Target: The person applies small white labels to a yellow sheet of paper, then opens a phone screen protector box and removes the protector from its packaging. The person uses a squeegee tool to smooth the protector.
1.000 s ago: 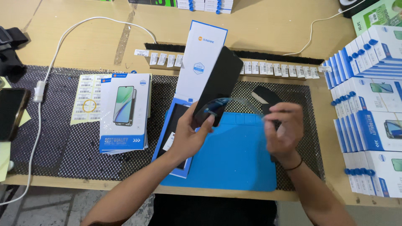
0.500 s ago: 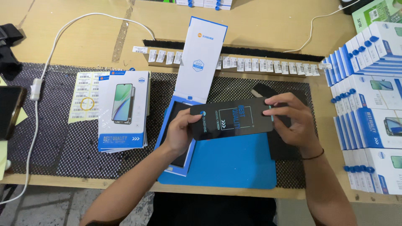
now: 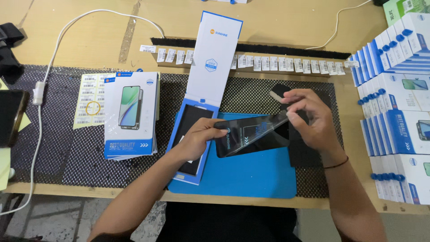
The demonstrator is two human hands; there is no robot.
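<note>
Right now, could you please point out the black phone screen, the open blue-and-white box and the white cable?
black phone screen [image 3: 251, 139], head view, middle of its dark face.
open blue-and-white box [image 3: 214, 62], head view, raised white lid.
white cable [image 3: 58, 49], head view, stretch above the inline block.

Wooden workbench [image 3: 277, 18]; grey tiled floor [image 3: 53, 215]

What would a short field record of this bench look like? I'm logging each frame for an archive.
left hand: holds the left end of a black phone screen panel
right hand: pinches clear film lifted at the panel's right end
under the panel: blue mat
open box: white and blue, lid up, left of the mat
far left: stack of flat boxes
right edge: rows of white and blue boxes
</note>
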